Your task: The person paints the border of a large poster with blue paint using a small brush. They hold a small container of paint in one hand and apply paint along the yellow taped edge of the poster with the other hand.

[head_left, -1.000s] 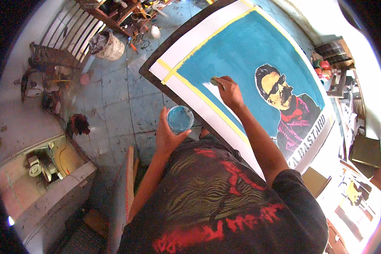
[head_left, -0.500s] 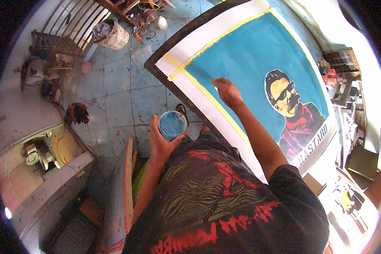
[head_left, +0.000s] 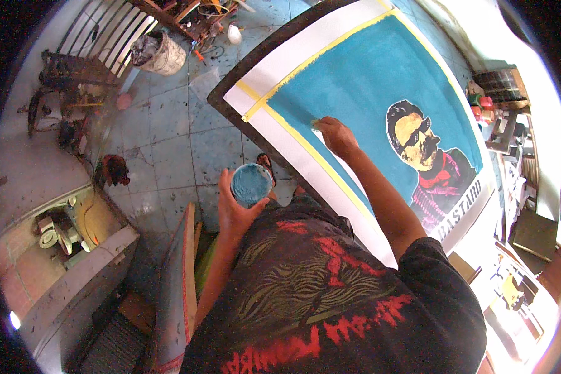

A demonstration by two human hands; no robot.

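Observation:
My left hand [head_left: 235, 215] is wrapped round a small tub of blue paint [head_left: 252, 186], its round mouth facing up. Closed over a paintbrush [head_left: 316, 124], my right hand [head_left: 337, 136] rests at the left part of the painting [head_left: 349, 81]. Only the brush's pale tip shows; my fingers hide the rest. Blue covers most of the background, with a narrow white strip [head_left: 350, 172] beside my right forearm. Yellow masking tape [head_left: 305, 143] borders the blue. A printed-looking portrait [head_left: 417, 140] in dark glasses and a red scarf fills the right side, above black lettering.
A dark board [head_left: 227, 87] lies under the painting. A stained bucket [head_left: 162, 55] and a white bottle [head_left: 234, 34] stand on the blue tiles. Leaning panels [head_left: 177, 287] are by my left arm. Paint bottles [head_left: 480, 107] stand at far right.
My right hand has shifted slightly within the view, and a white strip beside its forearm now shows. The tub stays in my left hand, a touch further left.

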